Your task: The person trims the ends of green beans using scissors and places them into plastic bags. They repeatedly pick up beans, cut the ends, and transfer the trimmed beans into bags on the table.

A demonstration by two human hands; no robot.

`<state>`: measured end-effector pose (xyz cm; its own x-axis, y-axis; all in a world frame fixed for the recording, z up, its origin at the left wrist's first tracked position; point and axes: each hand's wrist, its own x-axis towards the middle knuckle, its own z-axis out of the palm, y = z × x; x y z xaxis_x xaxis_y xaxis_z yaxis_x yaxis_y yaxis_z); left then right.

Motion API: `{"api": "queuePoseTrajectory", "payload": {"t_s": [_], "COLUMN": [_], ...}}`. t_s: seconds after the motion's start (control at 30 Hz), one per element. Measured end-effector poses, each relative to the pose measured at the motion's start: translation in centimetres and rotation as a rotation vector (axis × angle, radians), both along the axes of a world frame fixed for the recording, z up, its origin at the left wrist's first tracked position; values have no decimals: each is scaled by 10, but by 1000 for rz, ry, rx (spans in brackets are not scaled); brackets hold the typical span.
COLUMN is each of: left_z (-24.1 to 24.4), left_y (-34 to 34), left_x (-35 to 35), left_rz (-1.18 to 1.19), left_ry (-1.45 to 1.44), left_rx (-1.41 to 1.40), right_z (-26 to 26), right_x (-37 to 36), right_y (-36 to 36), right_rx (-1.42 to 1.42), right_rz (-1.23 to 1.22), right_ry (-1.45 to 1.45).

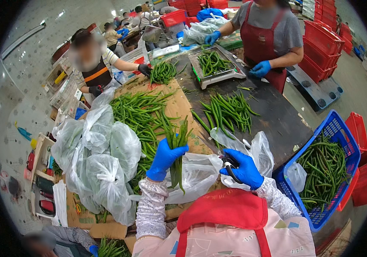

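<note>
My left hand (167, 157), in a blue glove, grips an upright bunch of long green chili peppers (178, 138). The tips hang below my fist. In my gloved right hand (243, 168) is a pair of scissors (230, 169) with dark and white handles. The blades point away and to the left, near a crumpled clear plastic bag (199, 170) between my hands. Left of my left hand, loose green peppers (138, 112) lie heaped on cardboard (183, 106). A smaller pile of peppers (228, 110) rests on the dark tabletop (276, 122) ahead.
Knotted plastic bags (106, 173) crowd the left. A blue crate (324, 163) of peppers stands at the right. A digital scale (215, 66) bears peppers across the table, by a person in a red apron (260, 38). Another person (96, 67) works at the far left.
</note>
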<state>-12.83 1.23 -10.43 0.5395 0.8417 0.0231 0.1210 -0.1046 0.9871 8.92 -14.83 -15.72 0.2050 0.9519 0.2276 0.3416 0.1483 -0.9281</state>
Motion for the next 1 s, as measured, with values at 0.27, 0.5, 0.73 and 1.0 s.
{"api": "queuePoseTrajectory", "payload": {"t_s": [0.27, 0.5, 0.73, 1.0], "left_z": [-12, -14, -15, -32], "left_y": [-6, -9, -16, -15], "left_x": [3, 9, 17, 11], "left_rz": [-35, -48, -56, -11], "left_ry": [46, 62, 39, 241], "left_rx": [27, -26, -52, 266], "right_z": [-1, -5, -13, -2], "right_x": [-3, -8, -15, -3], "right_y": [6, 5, 4, -7], "right_rx": [80, 27, 32, 10], "right_rz": [-21, -11, -63, -42], "right_ry": [-38, 54, 25, 28]}}
